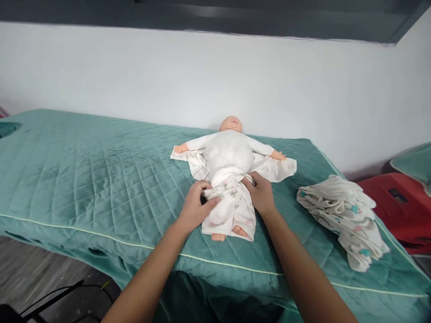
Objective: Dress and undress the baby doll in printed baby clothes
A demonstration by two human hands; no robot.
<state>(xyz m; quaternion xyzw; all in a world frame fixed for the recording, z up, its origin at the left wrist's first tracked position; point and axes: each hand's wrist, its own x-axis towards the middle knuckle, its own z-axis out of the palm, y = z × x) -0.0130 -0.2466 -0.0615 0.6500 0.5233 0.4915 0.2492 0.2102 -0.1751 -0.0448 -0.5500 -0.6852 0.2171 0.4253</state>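
A baby doll lies on its back on the green quilted bed, head toward the wall, arms spread over an open white garment. It wears printed white trousers, and its feet stick out at the near end. My left hand grips the trousers' waistband at the doll's left hip, fingers curled closed. My right hand pinches the waistband at the other hip.
A heap of printed baby clothes lies on the bed to the right. Beyond the bed's right edge stands a red object. A white wall runs behind. Dark floor with cables shows at lower left.
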